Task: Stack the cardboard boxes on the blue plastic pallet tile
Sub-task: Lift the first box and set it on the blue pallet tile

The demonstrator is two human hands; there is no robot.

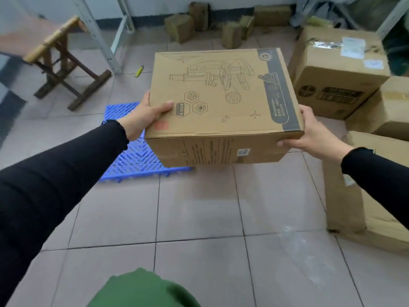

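Observation:
I hold a cardboard box (pixel 221 100) printed with a microscope drawing in the air in front of me, level, top face up. My left hand (pixel 143 114) grips its near left corner, thumb on top. My right hand (pixel 309 134) grips its near right corner, fingers under the edge. The blue plastic pallet tile (pixel 132 158) lies flat on the tiled floor below and to the left of the box, which hides part of it. Nothing visible rests on the tile.
Other cardboard boxes stand at the right: a large one (pixel 336 69) at the back, one (pixel 385 107) beside it, one (pixel 365 191) near me. A wooden stool (pixel 64 60) and metal shelf legs (pixel 97 34) stand at the left. Small brown blocks (pixel 199 21) line the far wall.

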